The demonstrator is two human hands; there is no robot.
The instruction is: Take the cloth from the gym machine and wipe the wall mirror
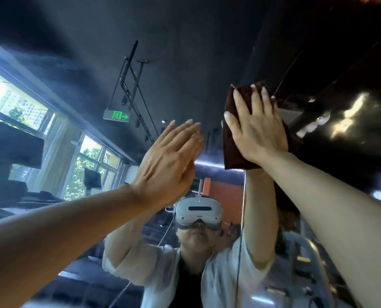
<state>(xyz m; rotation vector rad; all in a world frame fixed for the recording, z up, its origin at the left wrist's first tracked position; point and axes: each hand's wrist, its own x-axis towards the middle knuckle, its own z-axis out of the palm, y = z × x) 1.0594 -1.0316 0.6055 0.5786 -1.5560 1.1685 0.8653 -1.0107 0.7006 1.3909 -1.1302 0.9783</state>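
While both bare forearms reach up from the lower corners of the view, the right hand [257,127] lies flat on the dark brown cloth [231,150] and presses it against the wall mirror [78,63]. Its fingers [240,103] are straight and spread apart, the tips near the cloth's upper edge and the thumb out to the left; none of them curls round the fabric. The cloth is folded into a rough rectangle, high on the glass and right of centre, and shows around the hand above, to the left and below the wrist.

To the left and a little lower, the left hand [167,161] is raised to the mirror with its fingers [180,134] straight and held close together, pointing up and to the right. It holds nothing. Its fingertips meet those of its own reflection, so it appears to touch the glass, well apart from the cloth.

Behind the hands, the mirror shows the person in a pale loose top over a dark one, wearing a white headset [198,213] with a cable [238,263] hanging down. The reflected arm rises straight to the underside of the cloth.

Farther back in the reflection hangs a green exit sign [116,116] from a dark ceiling, beside black rails. Bright windows [16,101] with trees outside fill the left side, and an orange panel [225,196] stands behind the headset. At the far right are blurred bright glints on a glossy dark surface.
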